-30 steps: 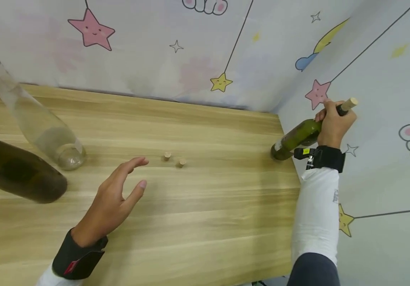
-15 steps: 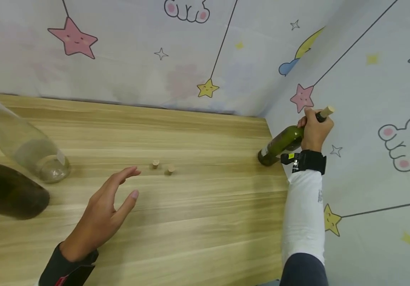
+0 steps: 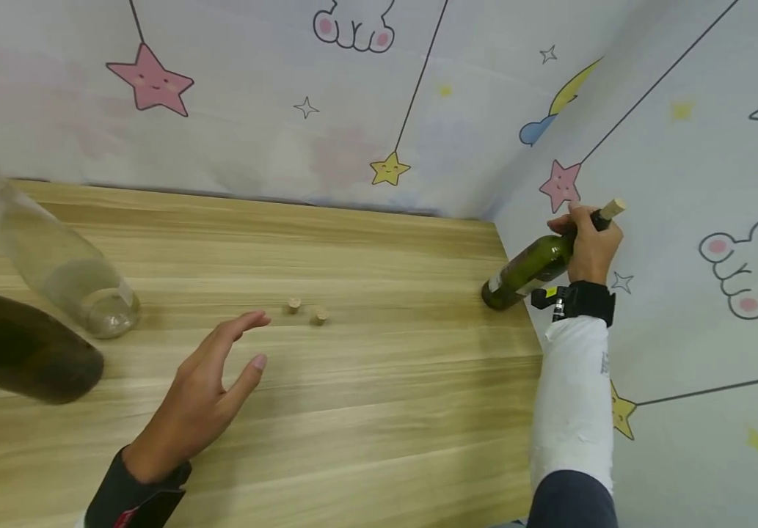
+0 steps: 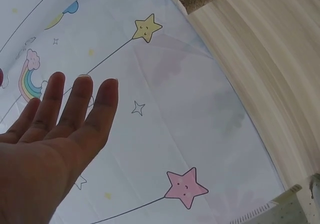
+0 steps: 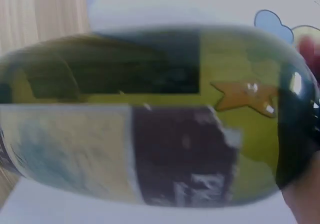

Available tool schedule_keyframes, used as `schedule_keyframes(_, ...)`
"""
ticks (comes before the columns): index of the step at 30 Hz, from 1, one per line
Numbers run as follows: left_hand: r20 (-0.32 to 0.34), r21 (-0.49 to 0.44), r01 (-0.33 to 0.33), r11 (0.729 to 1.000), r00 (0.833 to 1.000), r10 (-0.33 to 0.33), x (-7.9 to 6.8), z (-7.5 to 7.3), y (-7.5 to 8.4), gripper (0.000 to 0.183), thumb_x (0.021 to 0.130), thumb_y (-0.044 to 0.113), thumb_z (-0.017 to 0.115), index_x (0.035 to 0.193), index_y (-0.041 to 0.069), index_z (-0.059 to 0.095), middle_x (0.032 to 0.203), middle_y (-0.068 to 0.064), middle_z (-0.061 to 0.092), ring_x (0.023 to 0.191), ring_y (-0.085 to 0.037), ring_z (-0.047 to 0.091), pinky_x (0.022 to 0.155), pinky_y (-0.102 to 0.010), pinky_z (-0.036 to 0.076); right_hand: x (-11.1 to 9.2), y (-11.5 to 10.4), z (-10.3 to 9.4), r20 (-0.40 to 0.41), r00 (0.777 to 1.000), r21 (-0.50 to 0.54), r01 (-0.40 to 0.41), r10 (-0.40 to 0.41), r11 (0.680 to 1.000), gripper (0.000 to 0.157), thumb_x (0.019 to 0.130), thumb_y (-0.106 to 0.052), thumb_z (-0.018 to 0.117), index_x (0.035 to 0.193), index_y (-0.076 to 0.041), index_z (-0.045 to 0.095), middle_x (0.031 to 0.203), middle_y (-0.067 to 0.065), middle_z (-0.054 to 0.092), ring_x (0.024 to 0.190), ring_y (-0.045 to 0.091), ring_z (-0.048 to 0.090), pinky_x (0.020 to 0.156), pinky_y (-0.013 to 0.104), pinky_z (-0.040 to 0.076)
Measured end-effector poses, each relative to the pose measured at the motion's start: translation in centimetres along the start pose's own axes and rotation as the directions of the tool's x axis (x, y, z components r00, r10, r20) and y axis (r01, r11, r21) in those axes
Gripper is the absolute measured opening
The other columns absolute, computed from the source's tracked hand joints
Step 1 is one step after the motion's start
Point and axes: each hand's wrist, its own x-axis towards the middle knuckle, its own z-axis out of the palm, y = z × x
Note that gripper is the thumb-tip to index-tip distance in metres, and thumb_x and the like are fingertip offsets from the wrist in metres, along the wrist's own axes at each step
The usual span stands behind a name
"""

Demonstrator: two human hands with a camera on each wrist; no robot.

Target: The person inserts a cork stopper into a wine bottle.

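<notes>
A green wine bottle point(image 3: 532, 270) stands at the table's far right corner, a cork point(image 3: 613, 210) in its mouth. My right hand point(image 3: 593, 246) grips it round the neck. In the right wrist view the bottle's labelled body point(image 5: 185, 154) fills most of the picture. My left hand point(image 3: 200, 392) hovers over the table with fingers spread apart from the thumb, holding nothing. Just beyond its fingertips are two small corks, one point(image 3: 294, 305) slightly left of the other point(image 3: 319, 316). The left wrist view shows the left hand's loosely extended fingers point(image 4: 75, 108) and one cork point(image 4: 196, 1).
On the left stand a clear glass bottle point(image 3: 75, 271) and a dark bottle point(image 3: 22, 348), the latter cut off by the frame edge. The wooden table point(image 3: 385, 411) meets a patterned wall point(image 3: 253, 110) behind and another on the right.
The head view has shifted, moving the whole scene within the frame. The right hand keeps its grip on the bottle neck, and the left hand stays spread above the table.
</notes>
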Motion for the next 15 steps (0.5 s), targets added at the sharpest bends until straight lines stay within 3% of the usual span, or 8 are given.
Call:
schedule_keyframes(3,-0.044,0.023,-0.021,1.000,0.999,0.022,-0.3,-1.0,0.1,0.066,0.090,-0.001,0.069,0.149,0.012,0.042,0.142,-0.006,0.055,0.132,-0.025,0.049,0.110,-0.035,0.039,-0.4,-0.8,0.1,-0.038,0.994,-0.005,0.107,-0.107,0.994,0.028,0.086,-0.011,0.079,0.107,0.004,0.068,0.094,0.014,0.077,0.090,0.025,0.071,0.088,0.028,0.054)
schedule_keyframes(5,-0.108,0.046,-0.040,0.998,0.993,0.045,-0.5,-2.0,0.3,0.058,0.093,0.006,0.067,0.147,0.009,0.046,0.141,-0.010,0.056,0.130,-0.025,0.051,0.111,-0.023,0.036,-1.5,-2.0,0.7,-0.109,0.972,-0.038,0.203,-0.206,0.978,0.036,0.086,-0.010,0.076,0.119,0.000,0.064,0.113,0.011,0.072,0.108,0.020,0.064,0.097,0.025,0.049)
schedule_keyframes(7,-0.215,0.061,-0.094,0.994,0.971,0.105,-0.6,-3.1,0.7,0.048,0.097,0.017,0.063,0.142,0.002,0.052,0.136,-0.018,0.058,0.126,-0.030,0.053,0.110,-0.015,0.033,-3.3,-3.2,1.7,-0.195,0.911,-0.107,0.347,-0.362,0.932,0.042,0.088,-0.011,0.069,0.126,-0.001,0.058,0.126,0.009,0.063,0.120,0.018,0.055,0.104,0.024,0.043)
schedule_keyframes(8,-0.280,0.079,-0.120,0.990,0.950,0.137,-0.6,-3.7,1.0,0.047,0.098,0.024,0.060,0.138,0.000,0.055,0.132,-0.022,0.059,0.123,-0.031,0.054,0.109,-0.012,0.032,-4.3,-3.8,2.3,-0.230,0.860,-0.160,0.428,-0.455,0.890,0.043,0.088,-0.013,0.064,0.128,-0.001,0.055,0.130,0.009,0.059,0.124,0.016,0.051,0.107,0.024,0.041)
schedule_keyframes(10,-0.427,0.109,-0.171,0.979,0.882,0.202,-0.6,-4.9,1.7,0.050,0.100,0.033,0.056,0.129,-0.007,0.062,0.125,-0.029,0.061,0.113,-0.034,0.058,0.105,-0.011,0.036,-6.4,-4.9,3.7,-0.287,0.727,-0.260,0.567,-0.623,0.781,0.045,0.085,-0.018,0.057,0.125,0.000,0.053,0.129,0.008,0.056,0.125,0.016,0.047,0.108,0.024,0.039)
schedule_keyframes(12,-0.571,0.146,-0.204,0.968,0.781,0.251,-0.7,-6.0,2.4,0.049,0.098,0.031,0.058,0.116,-0.013,0.067,0.115,-0.034,0.064,0.099,-0.035,0.059,0.098,-0.012,0.039,-8.2,-5.6,5.4,-0.300,0.585,-0.312,0.686,-0.753,0.657,0.044,0.079,-0.023,0.053,0.116,0.001,0.056,0.118,0.009,0.059,0.117,0.020,0.051,0.102,0.028,0.040)
schedule_keyframes(13,-0.636,0.167,-0.199,0.966,0.727,0.259,-0.8,-6.6,2.7,0.045,0.096,0.027,0.060,0.111,-0.014,0.069,0.111,-0.034,0.065,0.091,-0.036,0.058,0.094,-0.012,0.040,-9.0,-5.8,6.3,-0.300,0.541,-0.297,0.730,-0.786,0.615,0.042,0.077,-0.025,0.055,0.110,0.001,0.058,0.111,0.009,0.060,0.110,0.020,0.053,0.098,0.028,0.041)
schedule_keyframes(15,-0.746,0.177,-0.183,0.967,0.616,0.253,-1.0,-7.6,3.0,0.037,0.092,0.018,0.063,0.102,-0.016,0.071,0.105,-0.034,0.067,0.084,-0.030,0.057,0.087,-0.012,0.040,-10.6,-5.9,8.1,-0.289,0.504,-0.225,0.790,-0.814,0.570,0.039,0.075,-0.031,0.057,0.098,0.000,0.061,0.099,0.006,0.062,0.098,0.020,0.056,0.091,0.029,0.042)
